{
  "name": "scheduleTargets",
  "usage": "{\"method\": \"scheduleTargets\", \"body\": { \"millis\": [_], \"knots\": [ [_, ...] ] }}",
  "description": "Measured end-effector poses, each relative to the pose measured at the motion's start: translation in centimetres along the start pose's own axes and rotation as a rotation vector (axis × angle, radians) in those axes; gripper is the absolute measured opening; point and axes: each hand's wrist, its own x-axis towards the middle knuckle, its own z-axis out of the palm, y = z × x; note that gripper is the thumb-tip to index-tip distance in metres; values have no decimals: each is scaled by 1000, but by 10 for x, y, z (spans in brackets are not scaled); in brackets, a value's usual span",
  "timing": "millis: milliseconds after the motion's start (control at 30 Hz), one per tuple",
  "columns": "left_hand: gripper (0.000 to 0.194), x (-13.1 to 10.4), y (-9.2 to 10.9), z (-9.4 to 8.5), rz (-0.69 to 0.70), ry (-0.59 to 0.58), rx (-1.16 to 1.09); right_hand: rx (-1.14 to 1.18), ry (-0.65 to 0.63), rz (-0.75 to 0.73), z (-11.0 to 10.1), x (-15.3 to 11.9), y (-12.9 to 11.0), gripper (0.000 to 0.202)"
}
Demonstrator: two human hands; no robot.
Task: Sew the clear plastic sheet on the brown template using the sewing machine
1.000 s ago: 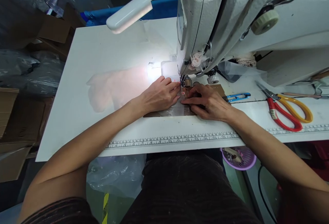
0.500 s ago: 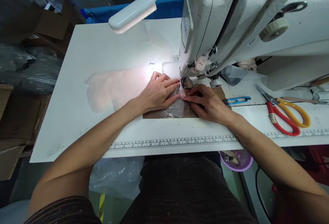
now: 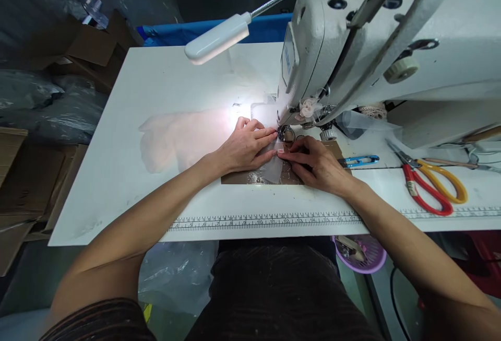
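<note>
My left hand (image 3: 250, 145) lies flat on a piece of sheer white fabric (image 3: 271, 173), fingers stretched toward the presser foot (image 3: 286, 134) of a sewing machine (image 3: 309, 59). Close on its right, my right hand (image 3: 319, 166) pinches the edge of the same fabric, with the index fingertip just in front of the foot. What lies between its thumb and finger is mostly hidden. Beneath the fabric is a brown plate (image 3: 235, 178) with a shiny, wrinkled clear covering. The fabric's far part (image 3: 263, 114) extends behind my left hand, beside the machine head.
A lamp (image 3: 217, 38) lights the white table (image 3: 117, 189). Right of my hands lie blue thread snips (image 3: 359, 161) and scissors (image 3: 430, 184) with red and yellow handles. A ruler strip (image 3: 250, 222) runs along the front edge. A purple basket (image 3: 362, 262) sits below.
The camera view has shifted, so the table and machine sit slightly lower in the picture. Both hands keep nearly the same place at the presser foot; no clear movement of the fabric shows.
</note>
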Motion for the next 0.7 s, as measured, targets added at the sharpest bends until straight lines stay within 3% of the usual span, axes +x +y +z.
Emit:
{"method": "scheduleTargets", "body": {
  "millis": [233,333,500,700],
  "knots": [
    [39,-1,2,2,4,2,50,32,8,16,0,-1,1,31],
    [39,0,5,2,22,69,128,38,-1,25,0,-2,1,32],
    [21,0,6,6,200,234,153,40,4,32,0,-2,0,33],
    [16,-2,4,1,271,231,26,24,-1,18,-2,-1,-2,31]
  ]
}}
